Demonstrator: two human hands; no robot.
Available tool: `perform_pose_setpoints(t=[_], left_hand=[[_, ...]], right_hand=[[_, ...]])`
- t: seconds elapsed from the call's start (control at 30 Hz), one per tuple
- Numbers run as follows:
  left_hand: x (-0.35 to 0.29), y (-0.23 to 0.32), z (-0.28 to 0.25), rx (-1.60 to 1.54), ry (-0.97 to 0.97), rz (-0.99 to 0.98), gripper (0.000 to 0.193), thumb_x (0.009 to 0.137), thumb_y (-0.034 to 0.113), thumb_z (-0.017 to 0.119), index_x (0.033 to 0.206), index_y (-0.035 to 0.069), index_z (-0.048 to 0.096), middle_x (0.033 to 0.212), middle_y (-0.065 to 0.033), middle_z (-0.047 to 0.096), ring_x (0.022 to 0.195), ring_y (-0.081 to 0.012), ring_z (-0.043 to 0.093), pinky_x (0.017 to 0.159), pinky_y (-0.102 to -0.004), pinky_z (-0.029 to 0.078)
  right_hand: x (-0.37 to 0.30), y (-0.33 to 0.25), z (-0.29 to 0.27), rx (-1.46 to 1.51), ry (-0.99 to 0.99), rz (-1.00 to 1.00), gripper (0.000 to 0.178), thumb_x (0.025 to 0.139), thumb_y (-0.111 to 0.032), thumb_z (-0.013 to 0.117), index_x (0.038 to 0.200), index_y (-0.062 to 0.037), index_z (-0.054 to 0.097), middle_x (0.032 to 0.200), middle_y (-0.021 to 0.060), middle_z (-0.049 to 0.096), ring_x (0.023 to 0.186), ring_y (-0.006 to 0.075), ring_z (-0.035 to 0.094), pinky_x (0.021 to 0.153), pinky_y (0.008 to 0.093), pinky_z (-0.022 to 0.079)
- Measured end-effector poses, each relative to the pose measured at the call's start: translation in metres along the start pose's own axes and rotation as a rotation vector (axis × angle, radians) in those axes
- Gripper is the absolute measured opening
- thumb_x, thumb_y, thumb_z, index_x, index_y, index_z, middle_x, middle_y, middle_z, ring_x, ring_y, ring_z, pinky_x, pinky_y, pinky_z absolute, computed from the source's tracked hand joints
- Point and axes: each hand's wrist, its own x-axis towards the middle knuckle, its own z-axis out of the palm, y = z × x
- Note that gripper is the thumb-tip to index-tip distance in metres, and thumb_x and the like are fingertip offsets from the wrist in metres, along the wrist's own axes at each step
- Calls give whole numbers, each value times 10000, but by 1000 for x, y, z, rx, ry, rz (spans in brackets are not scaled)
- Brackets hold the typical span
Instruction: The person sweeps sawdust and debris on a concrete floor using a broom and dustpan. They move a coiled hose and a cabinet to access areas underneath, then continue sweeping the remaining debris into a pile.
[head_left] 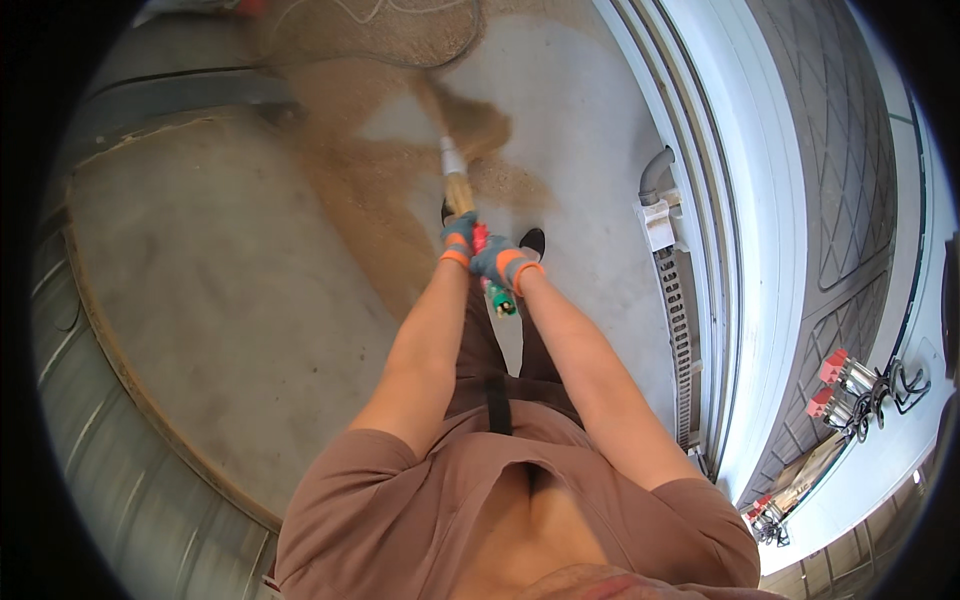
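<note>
My left hand point(459, 236) and my right hand point(499, 262), both in grey gloves with orange cuffs, are wrapped round the handle of a broom point(458, 192). My left hand sits farther down the shaft, toward the sweeping end. The handle shows tan, red and green parts, with the green end sticking out behind my right hand. A white sleeve leads to a brown, blurred head that looks like bristles, touching or just over the floor. Brown sandy dirt point(385, 215) lies in streaks and heaps around it. My gloves hide part of the handle.
A flat grey surface with a raised edge point(100, 315) spreads to my left. On the right, a white wall structure carries a grey pipe elbow point(656, 172), a slotted strip point(675, 330) and red-topped metal fittings point(845, 395). A dark cable point(440, 62) crosses the dirt ahead.
</note>
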Motion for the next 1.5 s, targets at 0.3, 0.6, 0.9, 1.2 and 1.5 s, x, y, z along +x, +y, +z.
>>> perform_pose_setpoints(t=[0.3,0.6,0.9,1.2,1.5], left_hand=[[-142,-25,-41,59,-38,251,208,907,198,748,977,59,610,764,-86,644,652,-221,628,570,-363,536],[-242,-137,4,491,-322,52,451,871,178,762,1269,31,608,906,-70,675,736,-173,634,630,-342,537],[-122,-146,-54,861,-313,35,507,767,275,836,1176,10,694,942,-136,738,781,-223,700,694,-387,574],[-45,-35,-170,503,-80,34,297,842,204,802,1059,35,690,839,-99,698,639,-221,639,577,-378,549],[-27,46,-262,280,244,166,247,853,161,808,1021,30,685,808,-105,695,616,-233,644,535,-401,531]], right_hand=[[-112,9,17,192,-128,-62,648,830,-322,664,1389,-46,489,1107,240,683,937,376,694,796,447,555],[-242,57,55,501,227,334,586,863,-200,616,1410,-52,466,940,149,684,666,257,667,620,385,550],[-120,122,158,938,296,201,204,841,-126,617,1016,-59,698,950,76,703,826,222,655,732,360,535],[-5,38,209,-115,-29,-340,148,784,-178,702,918,-182,765,967,82,744,962,312,692,823,383,535],[-28,-105,217,479,-251,87,265,770,-118,698,992,18,654,841,164,707,649,253,690,587,389,569]])
